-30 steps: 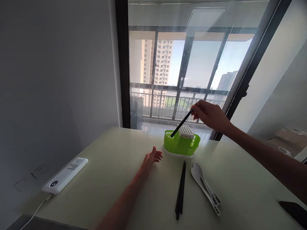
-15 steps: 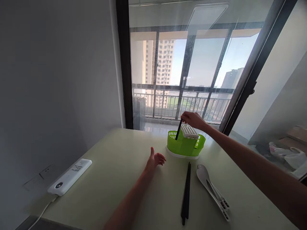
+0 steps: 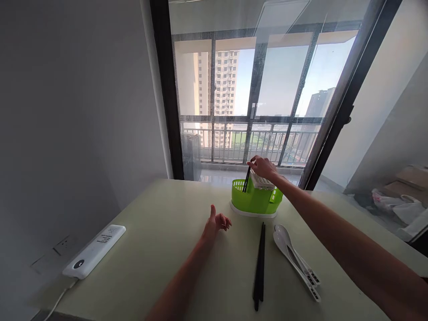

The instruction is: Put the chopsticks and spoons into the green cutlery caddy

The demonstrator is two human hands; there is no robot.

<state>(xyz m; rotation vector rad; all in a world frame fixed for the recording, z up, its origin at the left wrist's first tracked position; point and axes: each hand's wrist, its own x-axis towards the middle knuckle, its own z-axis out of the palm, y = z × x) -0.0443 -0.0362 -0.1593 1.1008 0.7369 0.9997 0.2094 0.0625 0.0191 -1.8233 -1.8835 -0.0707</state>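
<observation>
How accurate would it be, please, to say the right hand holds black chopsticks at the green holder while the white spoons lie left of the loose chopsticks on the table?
One part is wrong: in the head view, the white spoons lie right of the loose chopsticks on the table. The right hand does hold black chopsticks at the green holder.

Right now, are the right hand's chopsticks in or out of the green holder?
In: the held chopsticks run down behind the near rim of the green holder, tops in the right hand. Depth: cannot tell.
</observation>
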